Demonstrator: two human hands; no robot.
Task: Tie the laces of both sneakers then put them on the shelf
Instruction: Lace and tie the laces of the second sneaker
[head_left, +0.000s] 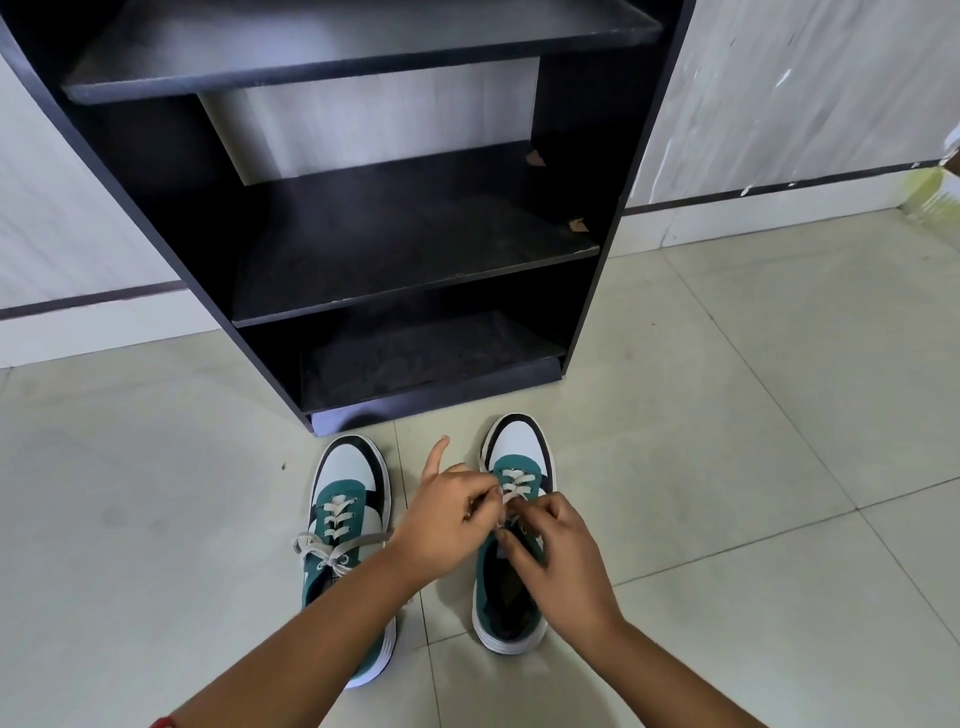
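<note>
— What do I have in front of me?

— The black shelf (415, 249) stands just beyond both sneakers on the floor (727, 467); the left sneaker (343, 525) is already bowed; the right sneaker (514, 519) points its toe at the shelf.

— And my hands?

— Both sit over its tongue; my left hand (447, 519) and right hand (558, 566) each pinch its laces (514, 486), fingers curled closed.

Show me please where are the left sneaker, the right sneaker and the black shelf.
left sneaker (345, 470): head view, on its white toe.
right sneaker (518, 435): head view, on its white toe.
black shelf (415, 244): head view, on the middle board.
</note>
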